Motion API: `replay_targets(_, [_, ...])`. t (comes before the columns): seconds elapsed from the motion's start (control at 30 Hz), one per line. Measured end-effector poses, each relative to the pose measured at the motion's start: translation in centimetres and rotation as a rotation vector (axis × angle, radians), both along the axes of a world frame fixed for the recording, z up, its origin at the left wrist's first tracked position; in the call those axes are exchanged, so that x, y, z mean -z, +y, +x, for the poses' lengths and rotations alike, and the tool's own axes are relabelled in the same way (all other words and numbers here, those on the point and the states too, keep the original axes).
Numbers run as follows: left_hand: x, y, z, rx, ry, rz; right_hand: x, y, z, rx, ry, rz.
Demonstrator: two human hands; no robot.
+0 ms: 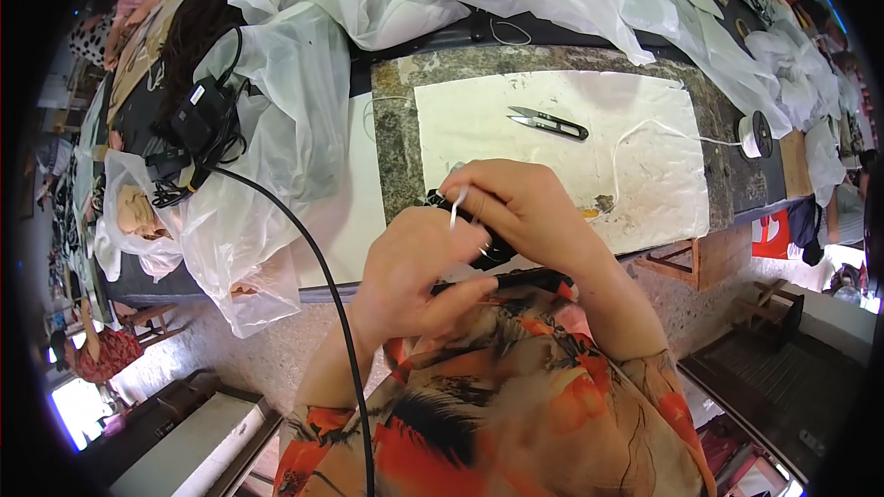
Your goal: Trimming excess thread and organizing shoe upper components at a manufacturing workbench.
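My left hand [419, 262] and my right hand [520, 202] are close together at the table's near edge. Between them is a small black item [497, 250], mostly covered, its kind unclear. The left fingers curl over the black item, slightly blurred, with the thumb stretched toward the right. A narrow white cord [456, 209] rises between the hands; the right fingertips pinch together at its upper end. Beyond the hands, a pair of black-handled thread snips [550, 122] lies on a white sheet [552, 166].
White thread curves across the sheet to a spool [755, 136] on the right. Translucent plastic bags [285, 101] cover the far and left table. A black power adapter [198, 115] sits at left; its cable [318, 258] hangs past my left arm. Other people are around.
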State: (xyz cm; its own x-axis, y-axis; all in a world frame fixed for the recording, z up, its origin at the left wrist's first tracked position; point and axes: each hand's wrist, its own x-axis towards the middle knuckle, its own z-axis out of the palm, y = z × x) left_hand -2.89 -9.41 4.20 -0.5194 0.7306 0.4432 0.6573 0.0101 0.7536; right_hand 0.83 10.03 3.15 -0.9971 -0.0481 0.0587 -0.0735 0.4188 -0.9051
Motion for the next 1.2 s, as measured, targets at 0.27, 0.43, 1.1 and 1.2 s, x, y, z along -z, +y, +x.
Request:
replay_targets(0.27, [1.9, 1.1, 2.1, -0.352, -0.168, -0.111, -1.2, 0.5, -0.6, 0.194, -0.271, -0.347])
replay_targets(0.43, [1.4, 1.1, 1.6, -0.379, -0.153, -0.112, -0.6, -0.3, -0.2, 0.218, -0.266, -0.464])
replay_targets(1.1, [1.5, 1.2, 1.7, -0.47, -0.141, -0.18, -1.2, 1.1, -1.3, 0.133, -0.152, -0.528])
replay_targets(1.2, [1.1, 1.0, 1.7, -0.445, -0.376, -0.109, 0.0, -0.4, -1.7, 0.169, -0.297, -0.638])
